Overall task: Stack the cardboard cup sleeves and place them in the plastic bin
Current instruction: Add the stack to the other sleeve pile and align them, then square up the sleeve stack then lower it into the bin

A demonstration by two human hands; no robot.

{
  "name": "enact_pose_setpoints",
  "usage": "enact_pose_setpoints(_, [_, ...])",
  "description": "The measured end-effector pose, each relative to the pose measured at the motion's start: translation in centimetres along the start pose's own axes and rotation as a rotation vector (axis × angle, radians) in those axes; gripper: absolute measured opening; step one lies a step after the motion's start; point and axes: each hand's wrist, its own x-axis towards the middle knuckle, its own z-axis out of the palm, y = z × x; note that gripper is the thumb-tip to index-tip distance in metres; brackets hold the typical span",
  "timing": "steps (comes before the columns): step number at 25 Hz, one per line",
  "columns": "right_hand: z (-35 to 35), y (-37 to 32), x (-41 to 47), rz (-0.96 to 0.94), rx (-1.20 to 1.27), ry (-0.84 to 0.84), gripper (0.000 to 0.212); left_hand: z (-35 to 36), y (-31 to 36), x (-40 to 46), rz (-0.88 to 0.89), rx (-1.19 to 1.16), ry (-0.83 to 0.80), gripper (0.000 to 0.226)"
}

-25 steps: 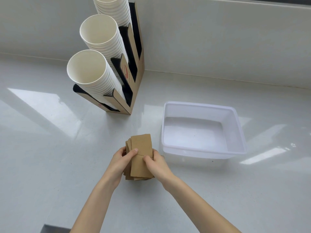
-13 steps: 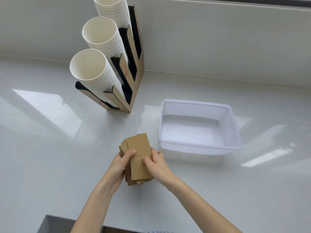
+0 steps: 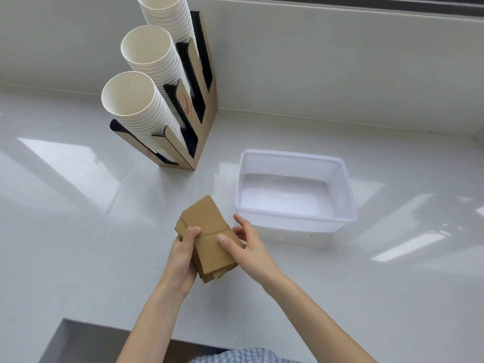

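Note:
A stack of brown cardboard cup sleeves (image 3: 205, 226) sits between my hands, just above the white counter, its edges slightly uneven. My left hand (image 3: 182, 255) grips the stack's left side with the thumb on top. My right hand (image 3: 247, 244) holds the right side, thumb pressed on the top sleeve and fingers spread toward the bin. The translucent white plastic bin (image 3: 296, 217) stands right of the stack with nothing in it.
A cardboard cup dispenser (image 3: 199, 106) with three tilted columns of white paper cups (image 3: 138, 106) stands at the back left. The wall runs behind. The counter's front edge (image 3: 104, 330) lies near my body.
The stack has tilted a little, its far end now leaning left. My right fingers have spread out toward the bin. The view has shifted, showing more of the counter's front edge.

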Motion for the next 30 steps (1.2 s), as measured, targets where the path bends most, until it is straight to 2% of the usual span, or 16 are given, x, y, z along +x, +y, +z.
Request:
enact_pose_setpoints(5, [-1.0,1.5,-1.5,0.046,0.266,-0.068,0.099,1.8,-0.4,-0.4,0.144,-0.096,0.015,0.051])
enact_pose_setpoints(10, [-2.1,2.8,-1.6,0.012,0.395,-0.005,0.095,3.3,-1.2,-1.2,0.149,-0.081,-0.102,0.059])
enact_pose_setpoints(16, [-5.5,3.9,-2.0,-0.035,0.331,0.024,0.087,2.8,-1.3,-0.9,0.14,0.091,-0.311,0.062])
enact_pose_setpoints(20, [-7.6,4.9,-2.9,-0.037,0.245,0.049,0.084,2.4,-1.1,-0.4,0.094,0.248,-0.402,0.086])
enact_pose_setpoints(25, [-9.9,5.8,-4.0,-0.005,0.072,0.094,0.088,2.7,-1.5,0.6,0.055,0.63,-0.49,0.074])
enact_pose_setpoints(30, [-10.5,6.7,-4.1,-0.029,-0.077,0.136,0.086,3.4,-3.6,1.7,0.187,0.88,-0.486,0.068])
